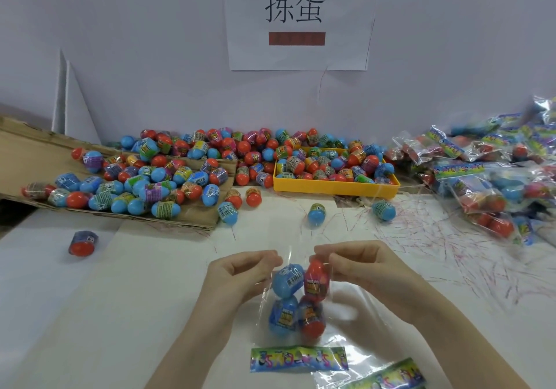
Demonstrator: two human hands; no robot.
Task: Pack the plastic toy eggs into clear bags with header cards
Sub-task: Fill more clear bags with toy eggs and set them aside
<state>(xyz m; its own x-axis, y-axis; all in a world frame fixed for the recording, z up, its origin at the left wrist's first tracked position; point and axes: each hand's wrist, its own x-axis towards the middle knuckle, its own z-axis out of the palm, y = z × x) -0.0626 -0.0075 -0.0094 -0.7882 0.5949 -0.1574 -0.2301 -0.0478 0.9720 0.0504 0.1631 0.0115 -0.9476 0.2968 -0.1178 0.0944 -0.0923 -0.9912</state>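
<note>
**Bare Hands, Bare Forearms**

Two bare forearms in view, entering from the lower edge. No sleeves, cuffs or gloves anywhere along either arm up to the frame edge. No watch, bracelet or ring visible on the left hand [240, 271] or the right hand [361, 264]. Slender fingers, short and plain where nails show at all; nail detail too blurred to tell. Upper arms and clothing out of frame.

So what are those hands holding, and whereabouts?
Both hands, left and right, pinch the open top edge of a clear bag holding four eggs.
</note>
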